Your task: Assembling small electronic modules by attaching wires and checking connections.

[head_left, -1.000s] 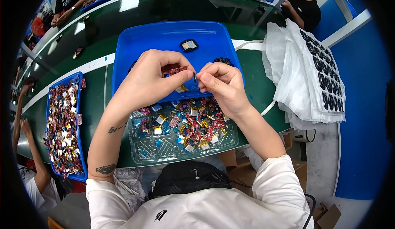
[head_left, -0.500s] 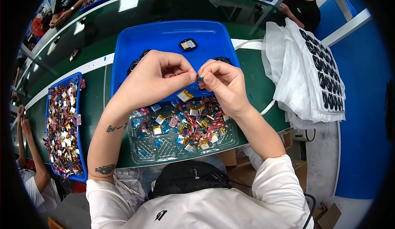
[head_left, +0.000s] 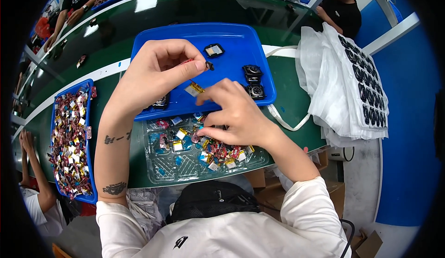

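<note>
My left hand (head_left: 164, 67), raised over the blue tray (head_left: 185, 29), is closed on a small red circuit board (head_left: 186, 62). A little black part (head_left: 209, 66) sticks out past its thumb and index fingertips. Just below hangs a silver battery with yellow tape (head_left: 194, 89), seemingly joined to the board by thin wires. My right hand (head_left: 236, 114) reaches palm down over the tray's near rim and the clear plastic tray (head_left: 160, 177), fingers apart. Beneath it lies a pile of red boards with batteries (head_left: 221, 152); its fingertips are close to the pile, and contact cannot be made out.
Black watch-like cases (head_left: 255, 91) lie in the blue tray, with another open case (head_left: 213, 50) holding a silver piece. A long blue bin (head_left: 72, 139) full of boards stands left. White sheets with black parts (head_left: 366, 86) are stacked right. Other people work around the green bench.
My right hand has left the left hand's fingertips and moved down toward the pile, its fingers opening. My left hand has shifted slightly up and left, still gripping the board.
</note>
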A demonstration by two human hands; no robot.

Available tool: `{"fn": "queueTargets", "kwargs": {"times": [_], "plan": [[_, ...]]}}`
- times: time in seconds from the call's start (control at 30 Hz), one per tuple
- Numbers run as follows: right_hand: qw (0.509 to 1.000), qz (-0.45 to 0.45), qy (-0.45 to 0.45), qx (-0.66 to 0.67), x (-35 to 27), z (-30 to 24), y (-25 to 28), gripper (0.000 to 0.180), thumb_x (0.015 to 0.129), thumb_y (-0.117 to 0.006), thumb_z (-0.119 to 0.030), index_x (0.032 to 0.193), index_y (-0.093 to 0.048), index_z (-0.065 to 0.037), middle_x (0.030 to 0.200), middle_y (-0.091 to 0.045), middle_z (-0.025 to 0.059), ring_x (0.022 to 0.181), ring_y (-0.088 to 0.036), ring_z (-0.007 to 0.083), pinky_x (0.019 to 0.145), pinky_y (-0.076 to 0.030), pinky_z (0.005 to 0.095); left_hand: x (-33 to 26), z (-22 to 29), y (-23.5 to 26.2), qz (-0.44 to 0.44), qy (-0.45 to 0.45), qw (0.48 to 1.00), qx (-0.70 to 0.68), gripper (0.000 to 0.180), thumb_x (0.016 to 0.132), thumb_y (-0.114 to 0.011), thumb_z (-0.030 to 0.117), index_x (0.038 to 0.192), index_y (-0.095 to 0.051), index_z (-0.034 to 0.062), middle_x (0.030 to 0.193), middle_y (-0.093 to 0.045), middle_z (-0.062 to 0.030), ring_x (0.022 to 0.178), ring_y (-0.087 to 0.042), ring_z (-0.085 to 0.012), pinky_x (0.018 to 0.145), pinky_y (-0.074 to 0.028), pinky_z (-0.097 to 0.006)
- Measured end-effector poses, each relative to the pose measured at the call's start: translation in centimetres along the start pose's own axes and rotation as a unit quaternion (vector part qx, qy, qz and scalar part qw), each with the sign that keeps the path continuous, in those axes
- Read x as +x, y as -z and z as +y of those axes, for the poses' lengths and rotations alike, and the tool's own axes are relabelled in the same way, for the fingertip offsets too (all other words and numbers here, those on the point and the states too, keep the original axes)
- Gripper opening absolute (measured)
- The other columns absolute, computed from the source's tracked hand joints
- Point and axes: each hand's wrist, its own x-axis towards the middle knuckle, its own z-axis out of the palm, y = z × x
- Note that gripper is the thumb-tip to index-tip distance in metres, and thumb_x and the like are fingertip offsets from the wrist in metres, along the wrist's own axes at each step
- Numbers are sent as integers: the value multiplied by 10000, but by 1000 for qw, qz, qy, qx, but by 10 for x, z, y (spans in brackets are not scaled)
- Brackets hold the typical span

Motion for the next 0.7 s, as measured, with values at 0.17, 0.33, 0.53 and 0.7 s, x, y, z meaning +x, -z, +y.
{"fn": "queueTargets", "kwargs": {"times": [0.17, 0.33, 0.53, 0.7], "plan": [[993, 63, -45, -91, 3, 4, 0, 300, 716, -634, -86, 1014, -663, -65, 1179, -540, 107, 1064, -500, 303, 841, -428, 381, -2, 5, -2, -7, 14, 1000, -26, 131, 873, -647, 123, 839, -625, -2, 788, -600, 8, 730, -520, -34, 668, -431, -191], [950, -9, -191, -248, -12, 28, 27, 300, 740, -670, -104, 1035, -641, -55, 1148, -568, 102, 1078, -499, 273, 876, -422, 384, -1, 1, -3, -10, 23, 1000, 9, 147, 863, -667, 129, 844, -645, -16, 779, -616, -1, 744, -554, -47, 670, -465, -199], [934, 126, -313, 117, -3, 31, 15, 213, 810, -652, -31, 1018, -621, 0, 911, -682, 118, 825, -673, 216, 687, -545, 313, -1, -3, -14, -12, 24, 999, 44, 131, 832, -684, 108, 809, -660, -19, 716, -607, 9, 654, -525, -28, 581, -429, -184], [830, 158, -336, 415, 0, 18, 10, 225, 882, -597, -24, 1098, -596, 39, 948, -661, 126, 843, -655, 136, 710, -573, 256, 1, -8, -32, 53, 38, 983, 173, 159, 775, -677, 105, 733, -653, -47, 600, -569, -6, 568, -481, -30, 498, -368, -205]]}}
